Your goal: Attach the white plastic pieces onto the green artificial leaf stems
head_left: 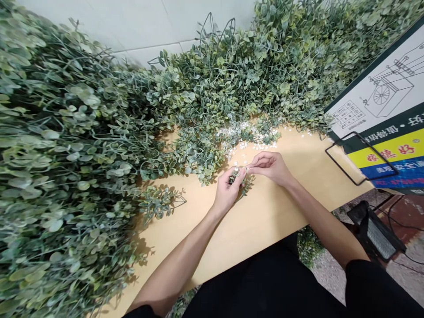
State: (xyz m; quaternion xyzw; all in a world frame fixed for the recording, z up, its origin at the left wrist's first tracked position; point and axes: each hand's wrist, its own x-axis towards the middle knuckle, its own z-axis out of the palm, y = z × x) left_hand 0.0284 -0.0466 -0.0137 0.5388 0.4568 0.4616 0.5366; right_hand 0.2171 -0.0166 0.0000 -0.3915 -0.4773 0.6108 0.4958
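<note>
My left hand (225, 192) is closed around a small sprig of artificial green leaves (246, 187), just above the table. The fingers of my right hand (270, 168) are pinched together at the sprig's upper end, almost touching the left fingertips. Something tiny and pale shows between the two hands, too small to make out. Just beyond them, small white pieces (243, 145) lie scattered on the table. A heap of leafy sprigs (198, 152) is close by on the left, and a single sprig (160, 201) with a looped stem lies nearer me.
Large piles of artificial foliage (66, 154) cover the left and back of the wooden table (245, 234). At the right stands a printed cardboard box (391, 101) with a black wire frame (344, 163) against it. A black device with cables (377, 234) is below the table's right end.
</note>
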